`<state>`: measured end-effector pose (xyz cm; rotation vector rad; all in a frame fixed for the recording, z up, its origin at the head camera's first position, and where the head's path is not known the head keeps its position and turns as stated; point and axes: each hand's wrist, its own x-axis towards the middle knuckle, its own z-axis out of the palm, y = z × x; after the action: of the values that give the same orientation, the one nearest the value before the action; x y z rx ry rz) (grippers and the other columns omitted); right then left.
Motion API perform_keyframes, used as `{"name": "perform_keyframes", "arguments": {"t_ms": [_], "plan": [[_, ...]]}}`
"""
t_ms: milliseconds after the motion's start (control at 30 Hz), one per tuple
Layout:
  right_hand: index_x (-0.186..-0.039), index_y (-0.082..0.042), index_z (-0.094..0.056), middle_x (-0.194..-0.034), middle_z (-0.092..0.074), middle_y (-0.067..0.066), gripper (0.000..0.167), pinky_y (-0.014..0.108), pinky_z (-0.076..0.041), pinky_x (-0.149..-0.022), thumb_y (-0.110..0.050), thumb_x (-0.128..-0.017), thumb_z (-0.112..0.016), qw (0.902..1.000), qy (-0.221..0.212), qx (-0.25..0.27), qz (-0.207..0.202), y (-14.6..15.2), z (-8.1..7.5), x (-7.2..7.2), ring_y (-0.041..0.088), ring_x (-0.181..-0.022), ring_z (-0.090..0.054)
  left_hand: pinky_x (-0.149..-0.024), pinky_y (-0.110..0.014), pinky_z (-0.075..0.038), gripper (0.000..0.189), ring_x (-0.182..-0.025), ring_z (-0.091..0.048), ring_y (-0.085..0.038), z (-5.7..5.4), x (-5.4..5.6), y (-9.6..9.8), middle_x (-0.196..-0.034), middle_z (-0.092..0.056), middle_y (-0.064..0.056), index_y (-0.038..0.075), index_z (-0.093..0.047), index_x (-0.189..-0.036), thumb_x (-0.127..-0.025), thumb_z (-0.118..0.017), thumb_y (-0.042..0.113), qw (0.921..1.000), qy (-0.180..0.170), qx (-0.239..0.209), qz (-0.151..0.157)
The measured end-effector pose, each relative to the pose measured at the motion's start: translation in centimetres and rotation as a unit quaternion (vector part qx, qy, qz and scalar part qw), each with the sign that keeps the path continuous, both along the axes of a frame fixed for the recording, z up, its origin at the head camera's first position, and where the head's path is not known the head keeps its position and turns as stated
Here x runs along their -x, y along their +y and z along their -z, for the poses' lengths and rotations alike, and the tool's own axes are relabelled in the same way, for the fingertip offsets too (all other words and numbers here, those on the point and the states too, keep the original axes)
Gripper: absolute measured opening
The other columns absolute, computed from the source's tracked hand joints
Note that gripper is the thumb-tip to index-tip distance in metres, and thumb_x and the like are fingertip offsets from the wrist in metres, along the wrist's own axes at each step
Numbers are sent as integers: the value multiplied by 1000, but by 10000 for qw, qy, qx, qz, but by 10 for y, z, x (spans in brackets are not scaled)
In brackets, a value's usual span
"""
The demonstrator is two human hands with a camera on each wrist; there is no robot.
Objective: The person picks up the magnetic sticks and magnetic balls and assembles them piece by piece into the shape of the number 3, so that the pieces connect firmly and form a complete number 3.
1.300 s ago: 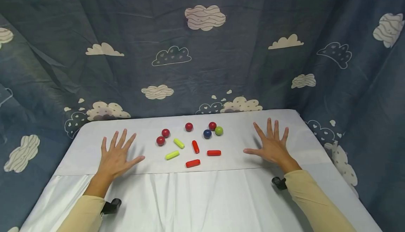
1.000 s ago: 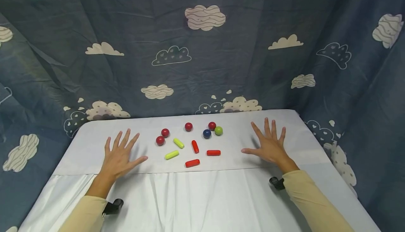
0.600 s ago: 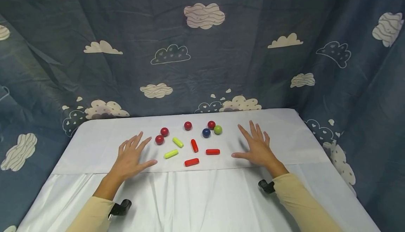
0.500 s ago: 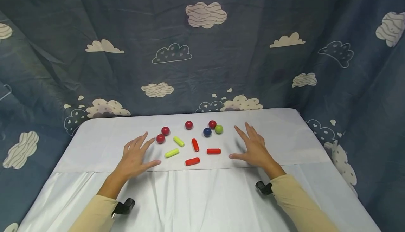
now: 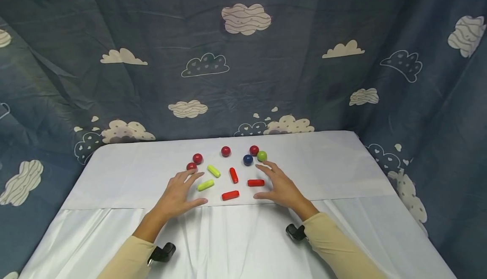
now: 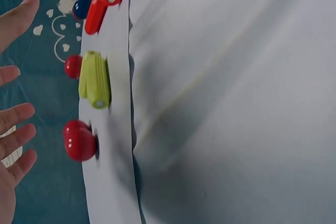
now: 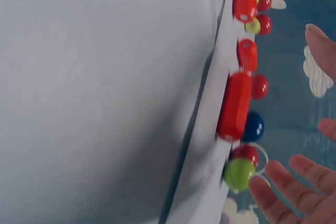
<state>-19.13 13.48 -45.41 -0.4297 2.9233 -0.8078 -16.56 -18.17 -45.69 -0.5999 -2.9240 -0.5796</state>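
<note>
My left hand [image 5: 176,196] hovers palm-down with fingers spread, beside two yellow-green ribbed cylinders [image 5: 206,185]. Its fingertips overlap a red ball [image 5: 192,166] in the head view; the left wrist view shows them apart. On the other side, my right hand [image 5: 282,188] hovers, fingers parted and slightly bent, close to a red cylinder [image 5: 255,182] and a green ball [image 5: 261,156]. Neither hand holds anything. Two more red cylinders [image 5: 230,195] lie between the hands. Behind them sit a blue ball [image 5: 248,160] and several red balls, one at the back centre [image 5: 225,151].
A white cloth [image 5: 236,241] covers the table, with a seam or fold crossing it in front of the cylinders. A dark blue curtain [image 5: 152,84] printed with clouds hangs behind and at both sides. Each wrist carries a small black camera [image 5: 162,253].
Both hands have moved inward and somewhat toward the person, coming close to the cylinders from either side. Their fingers are less widely spread. Balls and cylinders have stayed in place.
</note>
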Motion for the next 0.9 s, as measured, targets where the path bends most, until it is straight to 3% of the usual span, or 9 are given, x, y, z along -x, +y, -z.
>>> {"name": "perform_keyframes", "arguments": {"t_ms": [300, 567, 733, 900], "plan": [[-134, -15, -56, -132, -53, 6, 72, 42, -46, -97, -27, -70, -87, 9971, -303, 368, -587, -23, 3, 2, 23, -114, -54, -103, -56, -34, 71, -127, -44, -32, 3, 2, 14, -135, -52, -11, 13, -50, -137, -77, -79, 39, 9983, -393, -402, 154], [-126, -11, -62, -111, -60, 5, 57, 27, -48, -75, -18, -74, -84, 9881, -753, 613, -1196, -40, 3, 8, 15, -83, -53, -105, -53, -34, 66, -124, -47, -28, 7, 2, 25, -132, -54, -8, 13, -53, -135, -79, -79, 36, 9942, -795, -694, 216], [-121, -9, -65, -112, -62, 4, 50, 23, -47, -68, -14, -75, -83, 9841, -992, 661, -1319, -47, 6, 11, 12, -75, -53, -104, -52, -36, 63, -124, -47, -27, 7, 2, 29, -131, -54, -8, 13, -54, -133, -80, -78, 35, 9925, -921, -772, 221], [-117, -8, -67, -108, -63, 3, 42, 25, -45, -68, -11, -77, -81, 9849, -1079, 564, -1230, -52, 10, 10, 14, -78, -51, -103, -51, -37, 62, -123, -48, -27, 8, 1, 31, -129, -55, -7, 12, -55, -132, -80, -78, 35, 9915, -964, -830, 268]]}}
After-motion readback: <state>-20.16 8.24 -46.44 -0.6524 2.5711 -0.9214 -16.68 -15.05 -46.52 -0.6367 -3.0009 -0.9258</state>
